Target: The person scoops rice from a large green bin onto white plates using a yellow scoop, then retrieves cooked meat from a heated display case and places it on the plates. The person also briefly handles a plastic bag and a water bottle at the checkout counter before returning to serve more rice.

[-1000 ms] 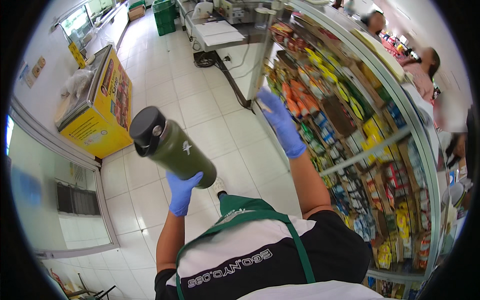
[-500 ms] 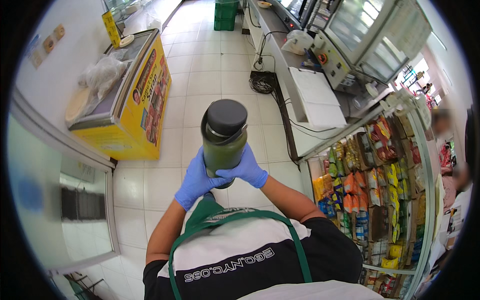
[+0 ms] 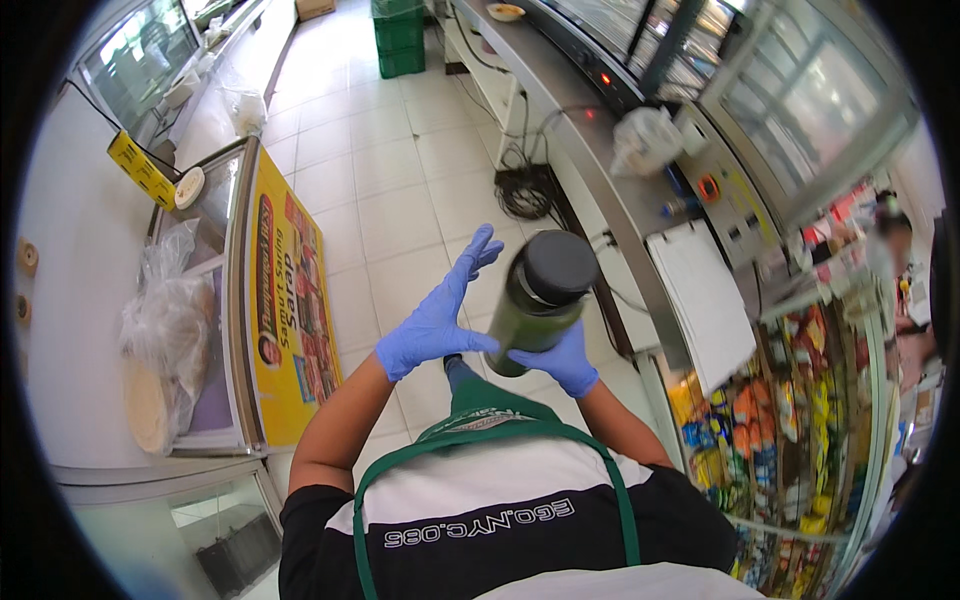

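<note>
An olive-green insulated bottle [image 3: 528,318] with a dark grey lid [image 3: 560,262] is held upright, slightly tilted, in front of my chest. My right hand [image 3: 562,358], in a blue glove, wraps its lower part from the right; some of those fingers are hidden behind the bottle. My left hand [image 3: 440,318], gloved the same way, is to the left of the bottle with fingers spread and palm turned toward it. Its thumb tip comes close to the bottle's side; whether it touches, I cannot tell.
A yellow-sided chest freezer [image 3: 285,320] stands left, with plastic bags [image 3: 170,320] on top. Along the right runs a metal counter [image 3: 600,165] with a clipboard of paper [image 3: 705,295]; coiled cables [image 3: 525,192] lie below. Snack packets [image 3: 755,420] fill a display case. Green crates [image 3: 400,45] stand far ahead.
My left hand has let go of the bottle and opened out to the left. The bottle has moved right in my right hand. The view has turned and shifted forward along the aisle.
</note>
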`<control>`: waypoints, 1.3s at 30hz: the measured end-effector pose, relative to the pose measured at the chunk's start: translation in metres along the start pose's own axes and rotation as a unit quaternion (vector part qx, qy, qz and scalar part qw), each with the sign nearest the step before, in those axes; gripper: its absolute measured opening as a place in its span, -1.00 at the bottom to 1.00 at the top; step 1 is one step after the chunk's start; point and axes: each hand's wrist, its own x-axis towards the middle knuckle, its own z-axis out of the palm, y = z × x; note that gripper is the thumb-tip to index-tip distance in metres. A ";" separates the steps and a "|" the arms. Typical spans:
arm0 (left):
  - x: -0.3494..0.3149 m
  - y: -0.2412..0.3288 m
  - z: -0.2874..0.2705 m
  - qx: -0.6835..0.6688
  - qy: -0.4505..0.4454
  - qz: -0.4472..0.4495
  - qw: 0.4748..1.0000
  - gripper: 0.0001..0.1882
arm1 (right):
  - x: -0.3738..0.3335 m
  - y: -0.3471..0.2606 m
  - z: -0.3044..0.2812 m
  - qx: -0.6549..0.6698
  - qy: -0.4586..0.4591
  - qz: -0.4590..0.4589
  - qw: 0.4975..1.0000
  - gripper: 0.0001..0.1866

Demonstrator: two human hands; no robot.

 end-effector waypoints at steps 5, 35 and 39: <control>0.062 -0.121 -0.136 0.027 0.151 -0.118 0.981 -0.66 | 0.139 0.025 -0.009 -0.038 0.101 -0.010 0.994 0.05; 0.639 -0.427 -0.899 0.211 0.322 -0.080 0.919 -0.73 | 1.124 0.188 0.022 -0.121 0.419 -0.259 0.862 0.02; 0.811 -0.455 -0.952 0.299 0.271 -0.010 0.915 -0.78 | 1.239 0.225 -0.006 -0.206 0.486 -0.259 0.809 0.12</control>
